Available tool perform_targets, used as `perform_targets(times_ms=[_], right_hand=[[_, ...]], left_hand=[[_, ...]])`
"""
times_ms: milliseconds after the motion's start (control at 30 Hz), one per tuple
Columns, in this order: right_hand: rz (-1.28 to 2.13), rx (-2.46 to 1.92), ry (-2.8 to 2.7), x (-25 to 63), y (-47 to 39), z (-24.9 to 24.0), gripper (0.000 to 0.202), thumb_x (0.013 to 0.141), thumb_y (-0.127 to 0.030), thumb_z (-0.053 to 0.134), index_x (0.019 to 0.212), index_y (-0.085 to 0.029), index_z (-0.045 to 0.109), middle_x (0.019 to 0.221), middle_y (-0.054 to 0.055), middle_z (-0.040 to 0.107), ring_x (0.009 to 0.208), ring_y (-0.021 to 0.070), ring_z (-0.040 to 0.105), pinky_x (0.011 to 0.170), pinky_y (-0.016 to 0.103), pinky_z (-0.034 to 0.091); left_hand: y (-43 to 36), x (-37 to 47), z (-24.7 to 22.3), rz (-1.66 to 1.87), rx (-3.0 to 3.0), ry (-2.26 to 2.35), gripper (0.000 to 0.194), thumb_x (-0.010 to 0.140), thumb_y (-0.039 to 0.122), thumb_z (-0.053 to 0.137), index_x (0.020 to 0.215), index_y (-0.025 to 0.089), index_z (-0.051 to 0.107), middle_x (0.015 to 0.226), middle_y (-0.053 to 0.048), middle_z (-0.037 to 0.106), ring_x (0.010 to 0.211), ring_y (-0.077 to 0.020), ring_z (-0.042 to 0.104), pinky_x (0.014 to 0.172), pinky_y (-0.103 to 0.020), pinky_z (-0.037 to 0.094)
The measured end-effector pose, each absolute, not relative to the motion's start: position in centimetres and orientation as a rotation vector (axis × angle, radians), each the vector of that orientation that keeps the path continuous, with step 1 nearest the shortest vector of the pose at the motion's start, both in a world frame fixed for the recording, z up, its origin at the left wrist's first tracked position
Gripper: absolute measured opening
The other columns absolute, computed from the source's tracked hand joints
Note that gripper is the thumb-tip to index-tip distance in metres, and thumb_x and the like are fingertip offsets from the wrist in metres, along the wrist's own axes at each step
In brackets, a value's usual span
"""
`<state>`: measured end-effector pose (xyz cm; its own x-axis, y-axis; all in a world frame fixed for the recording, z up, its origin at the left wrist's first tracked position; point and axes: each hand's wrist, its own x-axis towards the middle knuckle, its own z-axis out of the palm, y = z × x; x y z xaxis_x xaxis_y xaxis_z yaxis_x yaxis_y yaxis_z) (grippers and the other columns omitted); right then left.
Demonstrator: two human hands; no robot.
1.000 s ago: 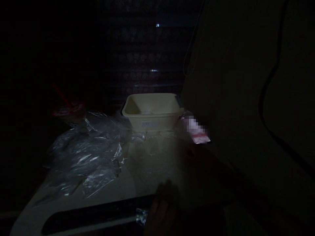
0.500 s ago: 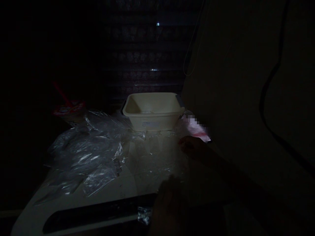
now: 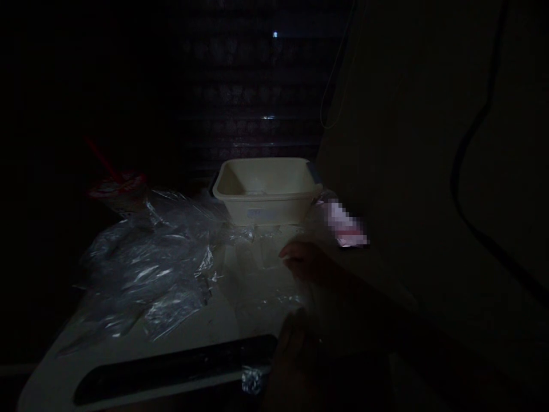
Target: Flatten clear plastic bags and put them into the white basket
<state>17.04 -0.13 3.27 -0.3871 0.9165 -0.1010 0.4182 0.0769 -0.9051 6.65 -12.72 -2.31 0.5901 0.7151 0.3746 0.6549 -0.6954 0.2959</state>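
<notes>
The scene is very dark. My right hand (image 3: 303, 262) is over the table's middle, thumb and fingers curled together, with faint clear plastic film (image 3: 272, 297) around and below it. Whatever the fingers pinch cannot be made out. Nearer to me, my left hand (image 3: 294, 349) rests low by the film's near edge, its fingers mostly lost in shadow. Beyond the hands stands a cream plastic basin (image 3: 270, 212) with a small label on its front. To the left lies a crumpled heap of clear plastic bags (image 3: 154, 269).
A lidded cup (image 3: 120, 194) with a red straw stands behind the heap. A pink and white packet (image 3: 349, 229) lies right of the basin. Along the near edge runs a long dark strip (image 3: 171, 369), with a shiny crumpled bit (image 3: 252, 379) beside it. A dark cable (image 3: 458, 177) hangs at right.
My right hand has moved left and slightly nearer to me, over the film. My left hand has shifted slightly right. The view has tilted slightly.
</notes>
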Motion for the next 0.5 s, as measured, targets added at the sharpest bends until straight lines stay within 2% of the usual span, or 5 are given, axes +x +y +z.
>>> perform_targets(times_ms=[200, 333, 400, 467, 500], right_hand=[[1.344, -1.275, -1.893, 16.2, -0.2, 1.7, 0.014, 0.067, -0.017, 0.046, 0.079, -0.014, 0.053, 0.045, -0.006, 0.047, 0.039, 0.006, 0.044, 0.039, 0.016, 0.033], [1.391, -1.206, -2.032, 16.1, -0.5, 1.7, 0.027, 0.077, -0.035, 0.039, 0.081, -0.013, 0.054, 0.049, -0.003, 0.051, 0.04, 0.0052, 0.044, 0.04, 0.016, 0.033], [1.415, -1.191, -2.036, 16.1, -0.4, 1.7, 0.035, 0.079, -0.04, 0.032, 0.084, -0.013, 0.054, 0.053, -0.002, 0.052, 0.04, 0.005, 0.044, 0.039, 0.016, 0.033], [1.419, -1.201, -1.983, 16.3, -0.3, 1.7, 0.036, 0.08, -0.04, 0.03, 0.084, -0.014, 0.054, 0.057, -0.002, 0.053, 0.039, 0.0052, 0.045, 0.037, 0.017, 0.034], [1.392, -1.21, -1.962, 16.5, -0.3, 1.7, 0.035, 0.08, -0.039, 0.029, 0.084, -0.015, 0.054, 0.059, -0.001, 0.054, 0.04, 0.0058, 0.046, 0.037, 0.018, 0.035]], left_hand=[[-13.0, 5.3, 0.1, 0.708, 2.653, 1.019, 0.022, 0.082, 0.027, 0.04, 0.1, 0.02, 0.048, 0.106, -0.006, 0.049, 0.086, -0.0147, 0.051, 0.073, -0.034, 0.043], [-11.9, 4.1, 1.4, 0.725, 2.619, 0.989, 0.022, 0.081, 0.028, 0.04, 0.101, 0.022, 0.048, 0.109, -0.006, 0.048, 0.089, -0.0158, 0.05, 0.075, -0.036, 0.042], [-10.6, 3.3, 2.0, 0.738, 2.592, 1.02, 0.029, 0.081, 0.026, 0.04, 0.109, 0.021, 0.043, 0.114, -0.009, 0.045, 0.098, -0.0196, 0.045, 0.08, -0.04, 0.039], [-9.1, 2.5, 2.5, 0.722, 2.547, 1.111, 0.04, 0.081, 0.018, 0.036, 0.12, 0.014, 0.032, 0.121, -0.013, 0.038, 0.108, -0.0227, 0.037, 0.085, -0.041, 0.036], [-8.4, 2.1, 2.6, 0.657, 2.548, 1.148, 0.042, 0.081, 0.017, 0.034, 0.122, 0.015, 0.029, 0.123, -0.011, 0.037, 0.111, -0.0219, 0.033, 0.088, -0.04, 0.034]])
